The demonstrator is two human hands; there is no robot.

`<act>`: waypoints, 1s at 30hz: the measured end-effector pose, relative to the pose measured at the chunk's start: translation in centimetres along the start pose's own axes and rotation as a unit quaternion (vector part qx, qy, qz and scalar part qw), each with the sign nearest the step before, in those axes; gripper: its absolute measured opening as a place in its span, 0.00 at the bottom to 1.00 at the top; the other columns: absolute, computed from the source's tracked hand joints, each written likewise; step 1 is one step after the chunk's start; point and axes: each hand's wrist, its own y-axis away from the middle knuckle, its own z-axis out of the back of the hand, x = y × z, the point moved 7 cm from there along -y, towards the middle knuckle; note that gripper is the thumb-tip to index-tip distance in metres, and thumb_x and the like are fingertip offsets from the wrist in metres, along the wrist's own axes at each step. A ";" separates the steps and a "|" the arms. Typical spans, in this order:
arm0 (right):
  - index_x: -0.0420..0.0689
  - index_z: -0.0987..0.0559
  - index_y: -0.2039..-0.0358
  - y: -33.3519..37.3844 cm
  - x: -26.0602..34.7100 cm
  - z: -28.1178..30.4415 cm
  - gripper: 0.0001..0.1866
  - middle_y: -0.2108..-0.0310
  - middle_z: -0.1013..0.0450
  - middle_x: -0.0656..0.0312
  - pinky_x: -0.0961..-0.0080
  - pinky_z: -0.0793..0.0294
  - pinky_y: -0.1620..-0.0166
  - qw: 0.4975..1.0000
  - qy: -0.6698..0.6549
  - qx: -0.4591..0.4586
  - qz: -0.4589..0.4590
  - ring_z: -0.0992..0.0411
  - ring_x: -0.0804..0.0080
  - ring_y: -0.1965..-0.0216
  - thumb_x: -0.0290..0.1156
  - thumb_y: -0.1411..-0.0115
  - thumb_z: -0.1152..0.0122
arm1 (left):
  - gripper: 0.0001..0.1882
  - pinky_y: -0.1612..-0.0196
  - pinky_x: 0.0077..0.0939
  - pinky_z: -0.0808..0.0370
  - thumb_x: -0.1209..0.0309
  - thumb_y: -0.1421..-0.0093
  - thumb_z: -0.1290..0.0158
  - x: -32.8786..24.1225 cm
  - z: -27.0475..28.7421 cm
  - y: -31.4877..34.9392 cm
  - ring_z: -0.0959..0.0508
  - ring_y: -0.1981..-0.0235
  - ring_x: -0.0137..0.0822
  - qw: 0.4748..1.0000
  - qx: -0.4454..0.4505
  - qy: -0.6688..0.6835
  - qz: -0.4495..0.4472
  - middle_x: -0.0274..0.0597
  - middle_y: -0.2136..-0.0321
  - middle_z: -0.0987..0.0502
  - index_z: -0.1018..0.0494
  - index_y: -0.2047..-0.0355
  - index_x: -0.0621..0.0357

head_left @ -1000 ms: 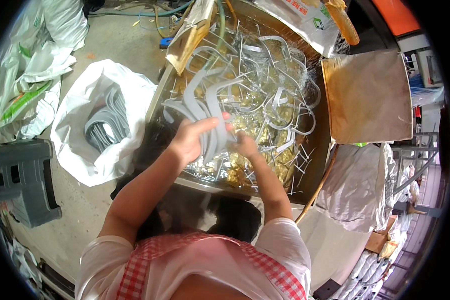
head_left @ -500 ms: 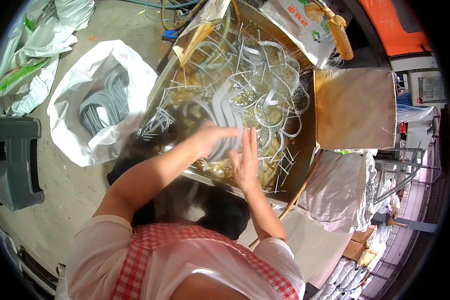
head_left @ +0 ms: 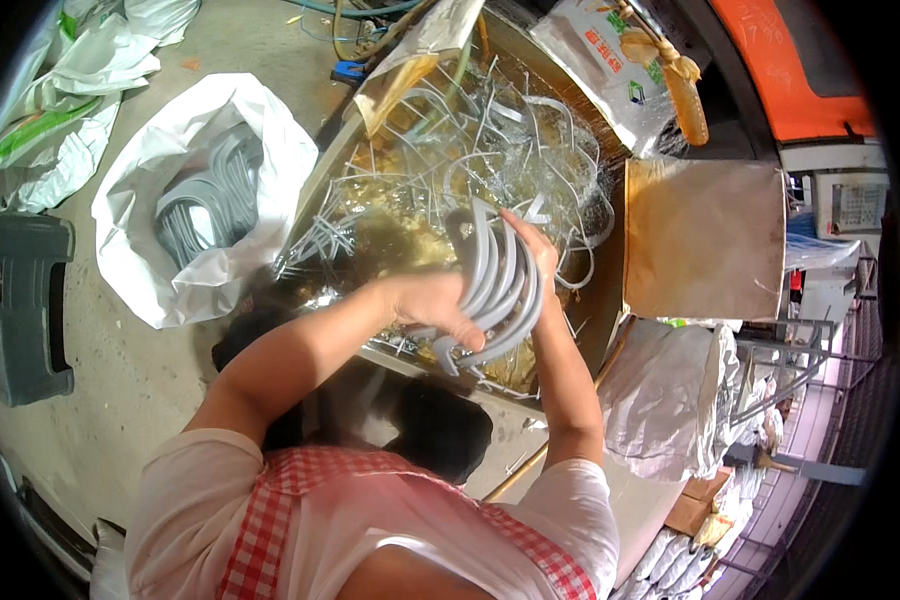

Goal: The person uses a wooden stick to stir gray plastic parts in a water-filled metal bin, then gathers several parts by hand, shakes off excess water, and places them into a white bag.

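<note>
1. Head view: the left hand (head_left: pixel 432 308) and right hand (head_left: pixel 536 262) together clamp a bundle of grey curved hooks (head_left: pixel 500 285), held above a big tray (head_left: pixel 610 300) heaped with loose hooks.
2. Left grip is closed around the bundle's lower bend; right grip presses its upper side, fingers flat.
3. The hooks look stiff, light and smooth, so they likely slide against each other; holding at the nested bends seems safest.
4. A white bag (head_left: pixel 140 260) on the floor holds more.

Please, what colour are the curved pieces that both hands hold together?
The curved pieces are light grey, clearest in the head view, held between left hand and right hand.
</note>
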 end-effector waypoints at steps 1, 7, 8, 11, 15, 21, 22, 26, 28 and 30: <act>0.44 0.23 0.62 0.1 -0.1 0.7 0.15 0.65 0.26 0.52 0.73 0.31 0.55 0.998 -0.026 -0.049 0.023 0.27 0.55 0.61 0.33 0.50 0.47 | 0.24 0.57 0.22 0.32 0.73 0.56 0.36 -0.2 0.4 0.1 0.30 0.61 0.28 1.000 -0.002 -0.001 -0.001 0.35 0.65 0.27 0.32 0.58 0.63; 0.44 0.25 0.60 -0.8 1.6 0.1 0.16 0.57 0.31 0.51 0.67 0.40 0.47 0.983 -0.159 -0.046 0.081 0.36 0.55 0.49 0.39 0.45 0.50 | 0.21 0.60 0.21 0.32 0.74 0.55 0.37 1.6 0.4 0.9 0.30 0.65 0.26 0.983 0.094 -0.134 0.083 0.34 0.67 0.27 0.31 0.61 0.64; 0.44 0.27 0.57 -0.8 0.6 -0.8 0.18 0.57 0.30 0.51 0.68 0.39 0.48 0.960 -0.275 -0.039 -0.021 0.35 0.56 0.51 0.39 0.45 0.50 | 0.22 0.59 0.21 0.32 0.76 0.55 0.38 0.1 -0.1 1.1 0.29 0.64 0.27 0.993 0.071 -0.055 0.071 0.35 0.67 0.26 0.31 0.60 0.64; 0.44 0.28 0.55 -0.5 -0.4 -1.8 0.19 0.59 0.30 0.51 0.68 0.37 0.50 0.957 -0.277 0.003 -0.087 0.33 0.57 0.54 0.38 0.45 0.50 | 0.23 0.58 0.21 0.32 0.76 0.57 0.38 0.3 0.7 1.1 0.28 0.63 0.27 0.992 0.086 -0.016 0.086 0.37 0.65 0.26 0.31 0.59 0.64; 0.44 0.26 0.59 0.1 -1.3 -1.9 0.16 0.63 0.28 0.52 0.64 0.35 0.53 0.993 -0.094 0.039 -0.057 0.32 0.58 0.57 0.34 0.48 0.47 | 0.23 0.60 0.25 0.29 0.74 0.58 0.37 -0.4 -0.6 0.6 0.26 0.65 0.32 0.992 0.108 -0.020 0.058 0.42 0.67 0.25 0.30 0.60 0.65; 0.41 0.24 0.64 1.0 -1.1 -4.0 0.11 0.69 0.26 0.61 0.79 0.27 0.67 0.927 -0.344 0.016 -0.147 0.27 0.73 0.69 0.25 0.49 0.46 | 0.25 0.60 0.25 0.28 0.74 0.59 0.36 -0.3 0.7 1.1 0.25 0.65 0.35 0.992 0.038 0.079 0.089 0.44 0.67 0.25 0.31 0.60 0.68; 0.41 0.24 0.63 1.3 -1.9 -3.7 0.11 0.68 0.26 0.62 0.79 0.27 0.66 0.936 -0.328 0.008 -0.130 0.28 0.74 0.69 0.26 0.47 0.47 | 0.26 0.61 0.23 0.28 0.71 0.59 0.36 -0.3 1.8 1.1 0.25 0.65 0.35 0.994 -0.040 0.063 0.081 0.45 0.67 0.25 0.30 0.60 0.68; 0.40 0.24 0.62 3.3 -6.4 -4.1 0.14 0.69 0.27 0.60 0.79 0.28 0.64 0.751 -0.571 -0.108 -0.315 0.29 0.75 0.69 0.35 0.41 0.52 | 0.34 0.56 0.26 0.31 0.51 0.48 0.46 -4.4 8.5 2.3 0.27 0.59 0.36 0.906 -0.329 -0.267 0.008 0.47 0.61 0.27 0.36 0.50 0.65; 0.40 0.24 0.63 4.0 -9.3 -3.7 0.14 0.69 0.27 0.61 0.79 0.29 0.64 0.664 -0.643 -0.171 -0.341 0.30 0.76 0.70 0.35 0.40 0.54 | 0.36 0.52 0.28 0.32 0.49 0.47 0.47 -4.6 9.7 2.8 0.29 0.55 0.37 0.840 -0.465 -0.274 -0.055 0.49 0.57 0.29 0.39 0.47 0.64; 0.37 0.25 0.63 3.6 -9.8 -1.7 0.14 0.68 0.27 0.61 0.80 0.29 0.64 0.815 -0.457 -0.211 -0.288 0.30 0.78 0.69 0.33 0.39 0.56 | 0.49 0.42 0.35 0.44 0.43 0.51 0.47 -3.8 8.7 1.6 0.42 0.43 0.43 0.882 -0.425 -0.157 -0.127 0.55 0.44 0.44 0.53 0.40 0.62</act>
